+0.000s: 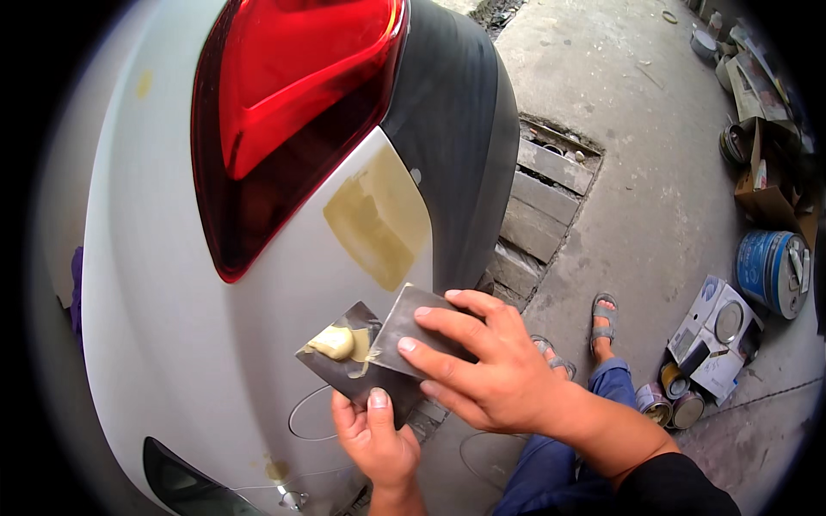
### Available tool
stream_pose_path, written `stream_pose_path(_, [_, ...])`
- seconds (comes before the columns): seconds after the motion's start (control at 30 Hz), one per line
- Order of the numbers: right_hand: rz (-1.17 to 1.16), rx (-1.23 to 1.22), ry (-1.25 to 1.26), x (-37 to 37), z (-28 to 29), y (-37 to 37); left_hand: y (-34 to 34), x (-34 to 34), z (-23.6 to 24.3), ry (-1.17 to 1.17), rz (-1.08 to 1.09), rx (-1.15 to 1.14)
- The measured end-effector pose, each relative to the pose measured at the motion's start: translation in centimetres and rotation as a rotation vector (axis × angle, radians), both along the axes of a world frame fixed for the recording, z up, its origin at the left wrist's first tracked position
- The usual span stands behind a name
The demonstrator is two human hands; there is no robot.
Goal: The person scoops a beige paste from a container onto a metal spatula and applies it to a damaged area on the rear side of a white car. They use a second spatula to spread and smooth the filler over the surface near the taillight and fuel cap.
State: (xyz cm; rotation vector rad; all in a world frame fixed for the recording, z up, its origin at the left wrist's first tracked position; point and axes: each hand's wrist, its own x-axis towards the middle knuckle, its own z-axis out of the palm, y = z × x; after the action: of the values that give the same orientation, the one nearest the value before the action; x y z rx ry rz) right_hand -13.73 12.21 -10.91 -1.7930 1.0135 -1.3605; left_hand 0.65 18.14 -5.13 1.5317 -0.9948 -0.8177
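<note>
My left hand [379, 445] grips a dark flat putty spreader [377, 387] by its lower corner, thumb on top. On that spreader sits a lump of pale yellow putty [335, 342], with smears beside it. A second dark spreader [403, 320] is in my right hand [495, 370], fingers laid across its upper face; its edge overlaps the first spreader, and putty clings there. Just beyond both hands is the white car body panel [284, 335]. A yellowish-tan putty patch [372, 222] covers the panel between the red tail light [297, 95] and the dark trim [465, 155].
A slatted drain cover [544, 198] lies in the concrete floor right of the car. At far right stand a blue bucket [768, 271], a cardboard box [766, 189], a white box [710, 331] and several tins [687, 409]. A thin cable [297, 413] hangs near the panel.
</note>
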Motion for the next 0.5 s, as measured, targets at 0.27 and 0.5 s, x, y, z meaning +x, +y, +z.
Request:
stream_pose_path(0.27, [0.092, 0.004, 0.011, 1.1, -0.4, 0.4, -0.4, -0.2, -0.2, -0.068, -0.021, 0.014])
stream_pose_path(0.5, [-0.098, 0.024, 0.059, -0.2, -3.2, -5.0, 0.2, 1.9, 0.6, -0.305, -0.056, -0.118])
